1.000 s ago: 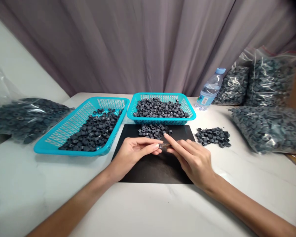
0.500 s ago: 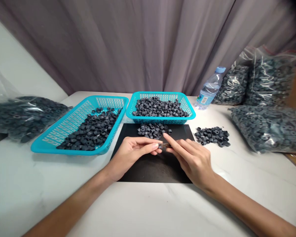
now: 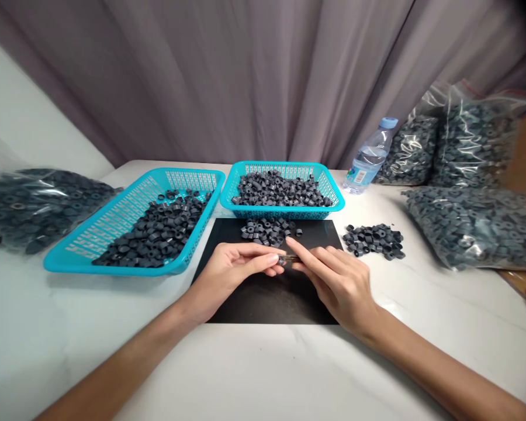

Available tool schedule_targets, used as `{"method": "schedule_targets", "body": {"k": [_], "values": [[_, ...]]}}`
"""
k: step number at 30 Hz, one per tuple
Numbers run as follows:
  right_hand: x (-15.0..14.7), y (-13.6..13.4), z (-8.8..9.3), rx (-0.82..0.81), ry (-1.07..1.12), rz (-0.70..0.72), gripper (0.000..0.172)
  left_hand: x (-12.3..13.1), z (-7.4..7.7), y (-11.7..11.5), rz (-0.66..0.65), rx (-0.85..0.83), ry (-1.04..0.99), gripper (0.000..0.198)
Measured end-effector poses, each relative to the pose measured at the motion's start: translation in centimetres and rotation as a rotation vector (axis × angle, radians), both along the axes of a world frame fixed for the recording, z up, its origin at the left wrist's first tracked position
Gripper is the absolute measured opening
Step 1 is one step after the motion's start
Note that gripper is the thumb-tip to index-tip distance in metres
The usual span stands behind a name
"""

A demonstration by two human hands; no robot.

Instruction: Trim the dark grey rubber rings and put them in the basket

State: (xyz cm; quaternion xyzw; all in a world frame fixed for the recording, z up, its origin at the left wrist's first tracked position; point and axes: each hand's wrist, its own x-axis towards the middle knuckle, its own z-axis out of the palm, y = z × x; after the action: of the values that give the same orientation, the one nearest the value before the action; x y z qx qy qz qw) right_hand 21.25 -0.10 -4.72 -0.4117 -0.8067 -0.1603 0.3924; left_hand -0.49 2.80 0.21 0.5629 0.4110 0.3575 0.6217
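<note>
Over the black mat [image 3: 267,301], my two hands meet fingertip to fingertip. My left hand [image 3: 241,264] pinches a small dark grey ring-like part [image 3: 281,261] between thumb and fingers; most of it is hidden. In my right hand [image 3: 339,280] is a thin metal tool [image 3: 290,257], gripped with the index finger stretched along it and its tip against the part. Its exact kind is too small to make out. Just beyond my fingers, a heap of short grey tube pieces [image 3: 267,230] lies at the mat's far end.
Two turquoise baskets, one at left [image 3: 109,271] and one behind the mat [image 3: 284,211], hold many grey pieces. A loose pile [image 3: 374,241] lies to the right. A water bottle [image 3: 368,158] and filled plastic bags [image 3: 477,228] stand right; another bag [image 3: 44,199] lies left.
The whole view has shifted slightly, so the things appear a little further left. Both hands keep nearly the same pose around the small part and the tool.
</note>
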Motion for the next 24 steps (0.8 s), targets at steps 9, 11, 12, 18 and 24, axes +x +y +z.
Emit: {"method": "schedule_targets", "body": {"k": [9,11,12,18,24], "values": [[0.07,0.04,-0.13,-0.01,0.001,-0.002,0.042,-0.02,0.03,-0.04,0.014,0.01,0.032,0.019],[0.16,0.0,-0.31,-0.022,0.011,-0.01,0.042,-0.06,-0.04,-0.04,0.011,0.007,0.029,0.019],[0.2,-0.01,-0.37,-0.031,0.016,-0.013,0.042,-0.08,-0.07,-0.03,0.011,0.007,0.028,0.019],[0.13,0.05,-0.27,-0.039,0.025,-0.009,0.039,-0.09,0.07,0.04,0.038,0.033,0.044,0.019],[0.09,0.0,-0.24,-0.05,0.021,-0.011,0.042,0.1,0.44,-0.01,0.07,0.054,0.069,0.017]]}}
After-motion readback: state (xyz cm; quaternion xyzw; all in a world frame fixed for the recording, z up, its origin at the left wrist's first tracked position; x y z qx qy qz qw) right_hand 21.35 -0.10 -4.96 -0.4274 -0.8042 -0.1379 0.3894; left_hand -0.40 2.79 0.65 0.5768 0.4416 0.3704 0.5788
